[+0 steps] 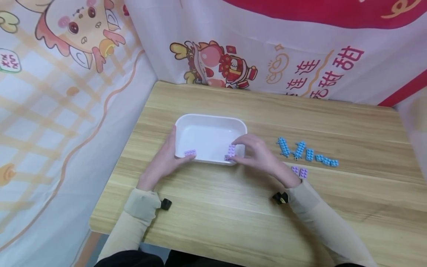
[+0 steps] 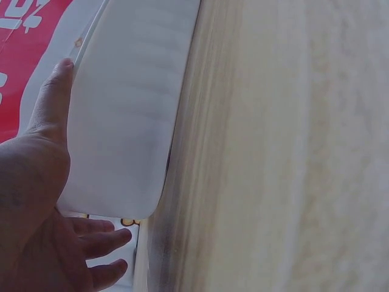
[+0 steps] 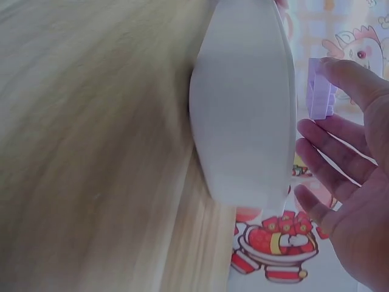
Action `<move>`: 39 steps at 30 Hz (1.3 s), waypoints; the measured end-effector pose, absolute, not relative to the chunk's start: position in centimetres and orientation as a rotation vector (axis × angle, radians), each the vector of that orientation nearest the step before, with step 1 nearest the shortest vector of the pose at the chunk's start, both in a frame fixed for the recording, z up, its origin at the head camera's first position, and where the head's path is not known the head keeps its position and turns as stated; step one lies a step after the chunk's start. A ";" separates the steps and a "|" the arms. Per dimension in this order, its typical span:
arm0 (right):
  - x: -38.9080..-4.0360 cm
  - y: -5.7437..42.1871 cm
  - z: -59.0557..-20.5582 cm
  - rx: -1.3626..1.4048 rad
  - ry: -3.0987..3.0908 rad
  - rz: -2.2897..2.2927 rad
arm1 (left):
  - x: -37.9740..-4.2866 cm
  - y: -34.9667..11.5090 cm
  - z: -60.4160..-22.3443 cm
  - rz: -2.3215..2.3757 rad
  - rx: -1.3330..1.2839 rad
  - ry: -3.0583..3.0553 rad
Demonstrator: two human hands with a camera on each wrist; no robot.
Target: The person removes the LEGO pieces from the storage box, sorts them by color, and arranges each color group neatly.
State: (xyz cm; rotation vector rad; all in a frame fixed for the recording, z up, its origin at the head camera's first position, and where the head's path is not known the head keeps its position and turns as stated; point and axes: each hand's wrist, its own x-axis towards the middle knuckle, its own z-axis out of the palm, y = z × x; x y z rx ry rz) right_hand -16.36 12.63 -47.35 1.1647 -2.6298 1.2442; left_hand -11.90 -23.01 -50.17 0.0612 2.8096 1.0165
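A white plastic box (image 1: 213,118) stands on the wooden table. My left hand (image 1: 163,159) holds its near left corner, thumb along the front rim and fingers on the left side; in the left wrist view the thumb (image 2: 53,100) lies at the rim. My right hand (image 1: 255,154) pinches a purple building brick (image 1: 231,150) between thumb and index finger over the box's right end. That brick (image 3: 318,91) shows edge-on in the right wrist view, the other fingers spread below it. Another purple brick (image 1: 190,152) lies inside, near the left thumb. A further purple piece (image 1: 228,158) shows under the held brick.
Right of the box, several blue building bricks (image 1: 309,154) lie in a loose row on the table (image 1: 360,193). Two purple bricks (image 1: 303,172) lie nearer me, beside the right forearm. Printed cloth (image 1: 213,22) hangs behind the table and at its left.
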 end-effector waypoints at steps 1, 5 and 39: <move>-16.2 13.0 -47.4 1.142 -2.644 1.240 | -11.9 -23.0 -50.2 1.020 0.063 2.810; -15.4 14.6 -47.4 1.049 -2.683 1.235 | -12.1 -23.2 -50.5 1.020 0.073 2.811; -9.7 27.2 -51.4 0.568 -2.636 1.208 | -12.1 -23.2 -50.3 1.046 0.071 2.789</move>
